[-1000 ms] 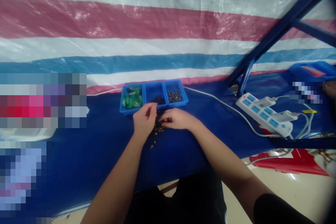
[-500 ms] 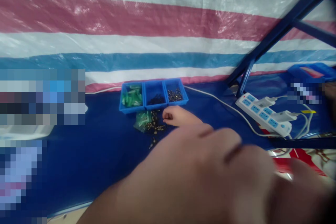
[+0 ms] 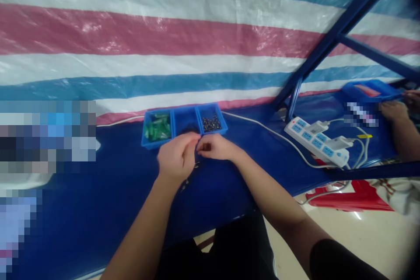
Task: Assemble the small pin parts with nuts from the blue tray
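Observation:
My left hand [image 3: 177, 156] is closed, its fingertips in front of the middle compartment. Just beside it, my right hand [image 3: 215, 146] is closed in a pinch, its fingertips close to the left ones. Anything between the fingers is too small or hidden to make out. Behind the hands stands a blue three-part bin [image 3: 143, 140]. Its left section holds green pieces in clear wrapping [image 3: 158, 127], the middle one dark small parts [image 3: 189, 128], the right one small metal parts [image 3: 211, 123]. A few metal pieces [image 3: 184, 184] lie near my left wrist; my left hand covers the spot behind them.
A white power strip [image 3: 315, 142] with plugs and cables lies to the right, beside a dark blue frame [image 3: 316, 68]. Beyond it, another person's arm [image 3: 402, 127] rests near a blue tray [image 3: 387, 92]. A striped sheet [image 3: 197, 37] hangs behind the blue table [image 3: 108, 192].
My left hand has come away from close before the camera and moved forward to meet my right hand by the bin. The right hand stays pinched. The view has shifted slightly.

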`<state>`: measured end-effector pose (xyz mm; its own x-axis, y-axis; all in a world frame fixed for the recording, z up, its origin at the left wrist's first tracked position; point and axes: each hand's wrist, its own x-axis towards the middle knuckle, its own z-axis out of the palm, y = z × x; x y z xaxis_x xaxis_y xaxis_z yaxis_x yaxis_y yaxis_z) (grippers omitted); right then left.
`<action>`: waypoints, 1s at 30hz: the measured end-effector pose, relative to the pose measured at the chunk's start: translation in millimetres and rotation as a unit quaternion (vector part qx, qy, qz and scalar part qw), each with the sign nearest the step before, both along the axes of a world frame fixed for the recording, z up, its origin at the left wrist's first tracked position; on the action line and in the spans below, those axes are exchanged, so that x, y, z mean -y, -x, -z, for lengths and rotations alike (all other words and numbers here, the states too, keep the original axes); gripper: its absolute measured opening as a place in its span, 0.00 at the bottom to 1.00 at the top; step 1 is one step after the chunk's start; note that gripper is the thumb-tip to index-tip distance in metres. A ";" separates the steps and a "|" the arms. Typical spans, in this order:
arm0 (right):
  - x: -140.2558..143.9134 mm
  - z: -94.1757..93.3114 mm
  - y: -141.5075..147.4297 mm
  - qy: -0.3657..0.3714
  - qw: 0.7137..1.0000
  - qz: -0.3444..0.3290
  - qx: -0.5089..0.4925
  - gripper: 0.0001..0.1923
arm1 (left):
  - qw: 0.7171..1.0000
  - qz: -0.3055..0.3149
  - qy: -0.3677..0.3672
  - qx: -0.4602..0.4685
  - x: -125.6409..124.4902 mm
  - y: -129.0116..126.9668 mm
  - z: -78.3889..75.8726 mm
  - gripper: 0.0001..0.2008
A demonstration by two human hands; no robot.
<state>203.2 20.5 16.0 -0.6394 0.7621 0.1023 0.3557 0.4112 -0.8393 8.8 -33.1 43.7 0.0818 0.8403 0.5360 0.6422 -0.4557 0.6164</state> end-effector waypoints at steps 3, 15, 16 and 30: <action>1.5 -1.3 -0.1 0.042 0.992 0.046 -0.106 0.05 | 0.999 0.019 -0.011 -0.039 -24.3 2.7 15.7 0.15; -0.9 2.7 5.9 -0.010 0.963 0.106 -0.247 0.06 | 0.997 0.062 0.039 -0.038 -30.0 12.8 35.0 0.13; -0.9 3.1 6.1 -0.018 0.963 0.103 -0.248 0.05 | 0.997 0.059 0.040 -0.035 -30.1 12.6 35.7 0.13; 0.6 6.5 12.7 0.009 0.959 0.157 -0.235 0.13 | 0.998 0.028 0.052 -0.036 -30.7 9.7 33.6 0.12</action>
